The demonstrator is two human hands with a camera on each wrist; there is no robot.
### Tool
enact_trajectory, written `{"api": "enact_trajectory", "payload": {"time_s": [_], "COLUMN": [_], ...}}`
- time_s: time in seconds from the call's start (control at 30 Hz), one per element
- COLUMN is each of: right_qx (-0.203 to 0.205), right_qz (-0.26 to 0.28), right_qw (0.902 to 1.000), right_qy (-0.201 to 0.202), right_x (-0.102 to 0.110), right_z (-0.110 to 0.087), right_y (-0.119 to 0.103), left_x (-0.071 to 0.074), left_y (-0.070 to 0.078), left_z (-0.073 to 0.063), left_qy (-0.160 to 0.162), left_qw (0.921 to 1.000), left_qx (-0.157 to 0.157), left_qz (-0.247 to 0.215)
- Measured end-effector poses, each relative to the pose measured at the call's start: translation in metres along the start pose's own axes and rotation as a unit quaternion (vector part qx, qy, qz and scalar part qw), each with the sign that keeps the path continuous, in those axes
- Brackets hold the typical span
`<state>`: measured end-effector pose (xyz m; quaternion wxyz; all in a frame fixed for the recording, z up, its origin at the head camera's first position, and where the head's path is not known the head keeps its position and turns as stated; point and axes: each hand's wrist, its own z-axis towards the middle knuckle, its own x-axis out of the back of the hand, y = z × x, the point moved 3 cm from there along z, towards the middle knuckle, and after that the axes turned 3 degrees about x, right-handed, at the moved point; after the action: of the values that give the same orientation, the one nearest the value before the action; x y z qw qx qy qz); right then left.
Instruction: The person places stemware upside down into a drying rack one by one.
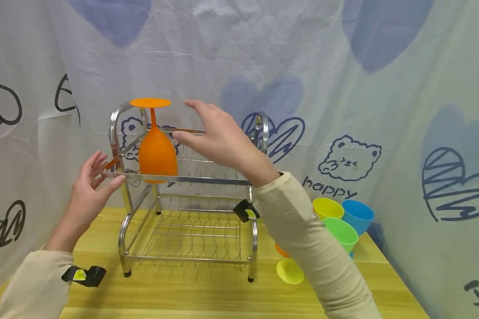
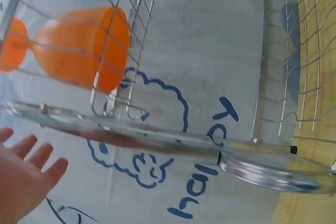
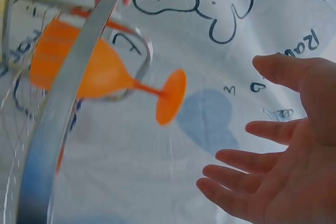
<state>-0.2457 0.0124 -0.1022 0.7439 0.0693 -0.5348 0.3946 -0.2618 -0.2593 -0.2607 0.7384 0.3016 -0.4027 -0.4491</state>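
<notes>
An orange plastic goblet (image 1: 157,153) stands upside down on the upper tier of a two-tier metal dish rack (image 1: 191,260), at its left end with the round foot upward. My right hand (image 1: 219,137) is just right of the goblet's stem, fingers spread and apart from it. In the right wrist view that hand (image 3: 283,156) has nothing in its fingers. Beside the rack's upper left corner is my left hand (image 1: 89,190), fingers loosely extended near the frame; whether it touches the metal I cannot tell. The left wrist view shows its fingers (image 2: 44,161) outside the frame.
Several goblets stand right of the rack, partly behind my right forearm: a yellow one (image 1: 327,208), a blue one (image 1: 358,215) and a green one (image 1: 342,233) among them. Beneath everything is a wooden table (image 1: 207,294). A printed curtain (image 1: 191,57) hangs close behind.
</notes>
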Motion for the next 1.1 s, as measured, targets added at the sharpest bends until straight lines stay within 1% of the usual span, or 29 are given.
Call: {"api": "enact_trajectory", "payload": {"time_s": [0.07,0.2,0.3,0.47,0.63,0.77,0.93,1.1], "right_qx": [0.001,0.002,0.008,0.019,0.012,-0.003,-0.032,-0.066], "right_qz": [-0.007,-0.002,0.003,0.01,0.013,0.001,-0.017,-0.021], "right_qw": [0.9998,0.9984,0.9975,0.9949,0.992,0.9906,0.9878,0.985], "right_qy": [0.021,0.057,0.07,0.099,0.125,0.137,0.151,0.158], "right_x": [0.008,0.019,0.02,0.02,0.018,0.013,0.01,0.007], "right_z": [-0.01,-0.027,-0.04,-0.065,-0.094,-0.12,-0.15,-0.177], "right_y": [0.007,0.023,0.036,0.06,0.083,0.1,0.118,0.138], "left_x": [-0.003,-0.005,-0.005,-0.005,-0.009,-0.012,-0.02,-0.03], "left_y": [0.004,0.009,0.011,0.019,0.031,0.039,0.047,0.055], "left_z": [-0.002,-0.004,-0.007,-0.016,-0.028,-0.036,-0.048,-0.062], "left_qy": [0.017,0.044,0.061,0.077,0.07,0.068,0.065,0.053], "left_qw": [0.9998,0.9988,0.9974,0.9962,0.9964,0.9952,0.991,0.9895], "left_qx": [-0.007,-0.021,-0.03,-0.035,-0.046,-0.07,-0.11,-0.126], "left_qz": [0.004,-0.009,-0.026,-0.022,-0.011,0.009,0.039,0.047]}}
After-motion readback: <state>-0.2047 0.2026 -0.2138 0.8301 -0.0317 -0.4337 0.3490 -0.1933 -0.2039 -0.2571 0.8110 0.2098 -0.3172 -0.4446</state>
